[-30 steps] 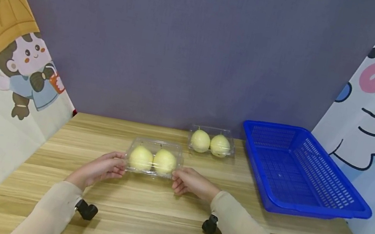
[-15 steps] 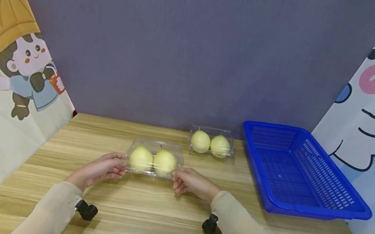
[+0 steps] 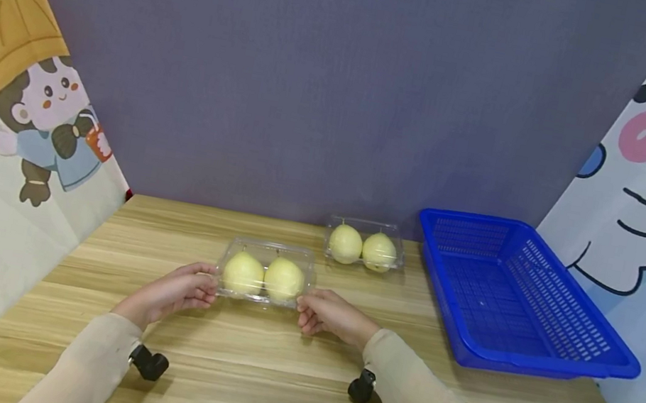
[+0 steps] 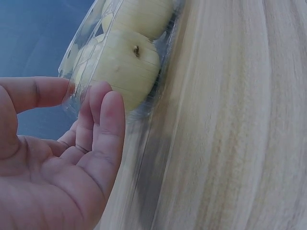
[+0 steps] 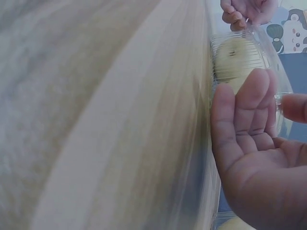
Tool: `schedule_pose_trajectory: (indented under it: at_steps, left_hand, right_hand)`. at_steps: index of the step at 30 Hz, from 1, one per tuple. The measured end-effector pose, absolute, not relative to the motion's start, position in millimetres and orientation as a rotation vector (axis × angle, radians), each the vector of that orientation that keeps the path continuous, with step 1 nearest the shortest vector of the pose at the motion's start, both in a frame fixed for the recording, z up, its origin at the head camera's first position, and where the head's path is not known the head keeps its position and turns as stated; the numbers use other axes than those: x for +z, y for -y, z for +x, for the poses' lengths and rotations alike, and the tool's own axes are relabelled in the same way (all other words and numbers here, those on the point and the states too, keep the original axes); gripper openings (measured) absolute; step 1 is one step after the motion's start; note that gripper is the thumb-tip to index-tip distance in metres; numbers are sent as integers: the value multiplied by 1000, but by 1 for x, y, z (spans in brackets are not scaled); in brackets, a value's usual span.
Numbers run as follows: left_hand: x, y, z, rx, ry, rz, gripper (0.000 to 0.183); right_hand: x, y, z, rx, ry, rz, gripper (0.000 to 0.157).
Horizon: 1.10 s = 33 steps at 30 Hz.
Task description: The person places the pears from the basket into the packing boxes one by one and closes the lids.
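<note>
A clear plastic clamshell box [image 3: 271,248] with two pale yellow pears [image 3: 283,279] inside sits on the wooden table in the head view. My left hand [image 3: 177,292] pinches its near left corner between thumb and fingers; the left wrist view shows the thumb against the rim of the box and a pear [image 4: 127,67] just behind the plastic. At the near right corner my right hand [image 3: 335,315] pinches the rim the same way. In the right wrist view, the fingers of my right hand [image 5: 259,143] partly hide the pears.
Behind and to the right stands a second clear box with two pears [image 3: 379,251]. A blue plastic basket [image 3: 535,361] with slotted walls holds the right side of the table [image 3: 251,390]. A dark grey panel [image 3: 317,85] rises along the back edge.
</note>
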<state>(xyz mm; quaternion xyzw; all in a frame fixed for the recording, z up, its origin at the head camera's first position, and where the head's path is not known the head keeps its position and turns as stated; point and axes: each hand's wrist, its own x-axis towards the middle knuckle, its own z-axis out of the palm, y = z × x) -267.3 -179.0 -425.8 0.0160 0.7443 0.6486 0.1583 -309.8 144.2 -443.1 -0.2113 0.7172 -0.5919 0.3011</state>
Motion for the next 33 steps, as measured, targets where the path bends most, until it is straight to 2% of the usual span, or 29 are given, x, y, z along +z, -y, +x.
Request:
schedule_pose_trajectory:
  at_steps: [33]
  left_hand:
    - [-425, 177, -263, 1888, -2130, 51, 49]
  right_hand:
    - [-441, -144, -307, -1566, -1903, -541, 26]
